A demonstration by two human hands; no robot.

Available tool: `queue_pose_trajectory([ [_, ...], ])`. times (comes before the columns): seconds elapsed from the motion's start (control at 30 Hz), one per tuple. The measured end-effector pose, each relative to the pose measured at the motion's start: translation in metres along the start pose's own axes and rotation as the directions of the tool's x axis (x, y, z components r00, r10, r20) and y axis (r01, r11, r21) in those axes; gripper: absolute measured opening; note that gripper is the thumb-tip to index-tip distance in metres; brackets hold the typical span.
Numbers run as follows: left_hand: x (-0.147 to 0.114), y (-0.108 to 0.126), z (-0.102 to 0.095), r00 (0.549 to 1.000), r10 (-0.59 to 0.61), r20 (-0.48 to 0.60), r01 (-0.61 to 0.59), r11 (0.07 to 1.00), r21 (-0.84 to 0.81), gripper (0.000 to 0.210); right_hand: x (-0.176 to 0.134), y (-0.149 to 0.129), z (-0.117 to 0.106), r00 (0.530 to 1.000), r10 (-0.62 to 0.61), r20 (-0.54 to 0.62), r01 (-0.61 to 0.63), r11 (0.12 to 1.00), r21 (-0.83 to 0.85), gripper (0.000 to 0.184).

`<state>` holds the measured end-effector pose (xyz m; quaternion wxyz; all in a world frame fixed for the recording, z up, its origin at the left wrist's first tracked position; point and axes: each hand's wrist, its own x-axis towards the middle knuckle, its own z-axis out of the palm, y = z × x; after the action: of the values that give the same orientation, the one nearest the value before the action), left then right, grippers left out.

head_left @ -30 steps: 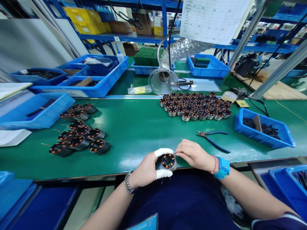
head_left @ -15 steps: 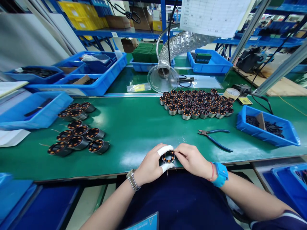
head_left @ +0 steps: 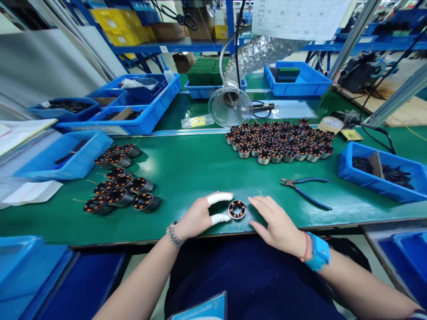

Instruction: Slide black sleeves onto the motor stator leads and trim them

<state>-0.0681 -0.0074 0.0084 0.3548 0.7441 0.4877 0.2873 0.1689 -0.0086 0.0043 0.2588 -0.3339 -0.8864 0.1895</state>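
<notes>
A motor stator (head_left: 237, 210), a metal ring with copper windings and a thin loose wire, rests on the green table near its front edge. On its left side my left hand (head_left: 199, 218) is open, white covers on thumb and forefinger, the tips close to the ring; whether they touch it I cannot tell. Across from it my right hand (head_left: 278, 226) is open too, fingers apart and away from the stator. Blue-handled cutting pliers (head_left: 307, 191) lie with handles spread, beyond my right hand.
Many stators (head_left: 278, 141) stand in rows at the back right, and a smaller group (head_left: 122, 182) sits on the left. A blue bin of black parts (head_left: 383, 173) is at the right. A clear extraction hood (head_left: 230, 106) hangs over the back, beside blue trays (head_left: 160, 109).
Both hands have let go of the stator and spread apart, left hand leftward, right hand rightward. The stator now stands on the table between them. The view has shifted slightly.
</notes>
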Motion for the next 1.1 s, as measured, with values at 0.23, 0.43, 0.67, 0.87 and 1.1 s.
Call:
queue_pose_trajectory([
  [0.23, -0.002, 0.005, 0.011, 0.986, -0.053, -0.161, 0.024, 0.985, -0.173, 0.008, 0.028, 0.002, 0.005, 0.993, -0.096, 0.074, 0.08, 0.978, 0.191, 0.049],
  [0.43, 0.009, 0.02, -0.006, 0.939, -0.137, -0.316, 0.044, 0.958, -0.285, 0.008, 0.035, -0.004, 0.006, 0.998, -0.044, 0.051, 0.034, 0.981, 0.189, 0.033],
  [0.67, -0.016, 0.043, -0.017, 0.822, -0.343, -0.455, 0.208, 0.924, -0.321, 0.011, 0.027, -0.01, 0.019, 0.994, 0.094, -0.062, -0.093, 0.996, 0.014, 0.032],
  [0.87, -0.027, 0.031, 0.023, 0.849, -0.521, -0.088, 0.501, 0.847, -0.178, 0.033, 0.025, -0.011, 0.025, 0.986, 0.132, -0.106, -0.134, 0.991, -0.015, 0.034],
  [1.1, -0.015, 0.027, 0.021, 0.864, -0.457, -0.21, 0.373, 0.863, -0.342, 0.03, 0.024, -0.009, 0.023, 0.986, 0.137, -0.1, -0.133, 0.99, 0.04, 0.034],
])
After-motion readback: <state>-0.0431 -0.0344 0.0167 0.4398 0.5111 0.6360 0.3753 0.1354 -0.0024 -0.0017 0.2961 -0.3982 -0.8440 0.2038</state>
